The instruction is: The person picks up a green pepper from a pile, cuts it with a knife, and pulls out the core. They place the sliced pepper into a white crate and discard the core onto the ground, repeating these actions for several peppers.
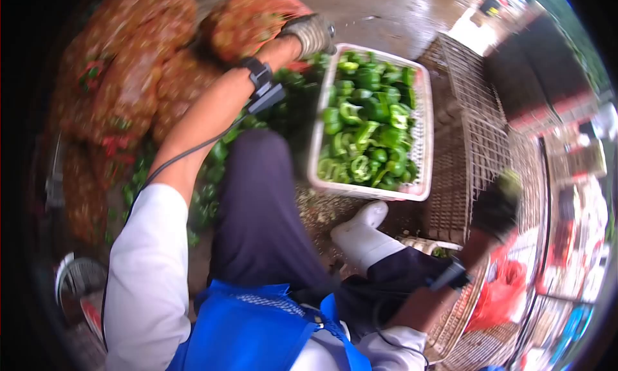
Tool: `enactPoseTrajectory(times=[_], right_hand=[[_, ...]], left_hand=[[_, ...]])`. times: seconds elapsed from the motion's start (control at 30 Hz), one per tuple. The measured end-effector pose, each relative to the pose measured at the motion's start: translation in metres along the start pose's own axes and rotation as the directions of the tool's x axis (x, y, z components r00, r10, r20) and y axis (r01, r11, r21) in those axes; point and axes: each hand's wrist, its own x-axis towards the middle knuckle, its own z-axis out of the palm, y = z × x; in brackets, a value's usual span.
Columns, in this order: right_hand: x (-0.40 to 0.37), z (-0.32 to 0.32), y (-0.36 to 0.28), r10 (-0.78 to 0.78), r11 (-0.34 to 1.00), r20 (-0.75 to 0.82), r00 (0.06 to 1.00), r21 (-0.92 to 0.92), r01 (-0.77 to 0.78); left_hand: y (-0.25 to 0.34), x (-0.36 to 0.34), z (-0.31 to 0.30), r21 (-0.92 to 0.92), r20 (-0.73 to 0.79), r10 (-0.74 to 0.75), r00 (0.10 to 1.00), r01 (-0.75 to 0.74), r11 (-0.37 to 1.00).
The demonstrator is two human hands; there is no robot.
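Note:
My left hand [310, 36], in a light dirty glove, is curled near the far left corner of a white plastic crate [423, 133]. What its closed fingers hold is hidden. Cut and whole green bell peppers [370, 123] fill much of the crate. Out to the right, my right hand [494, 210] wears a dark glove and is smeared by motion beside the stacked baskets. A pale green patch shows at its far end. More green peppers [206, 200] lie loose on the ground around my bent knee, left of the crate.
Full red mesh sacks [125, 75] are heaped at the left, with another sack [254, 23] behind my left hand. Stacked lattice baskets [473, 113] stand right of the crate. A red plastic bag [501, 294] lies lower right. My white boot [364, 239] is close to the crate.

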Motion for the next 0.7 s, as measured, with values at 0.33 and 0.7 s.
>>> enactPoseTrajectory(times=[0.33,0.7], right_hand=[[-0.059,-0.02,0.014,0.353,-0.065,0.553,0.755,0.819,-0.57],[-0.078,-0.029,0.004,0.377,0.12,0.59,0.714,0.734,-0.669]], left_hand=[[-0.137,-0.281,0.197,-0.155,0.418,-0.583,0.696,0.688,0.709],[-0.114,-0.4,0.325,-0.036,0.347,-0.706,0.618,0.761,0.648]])
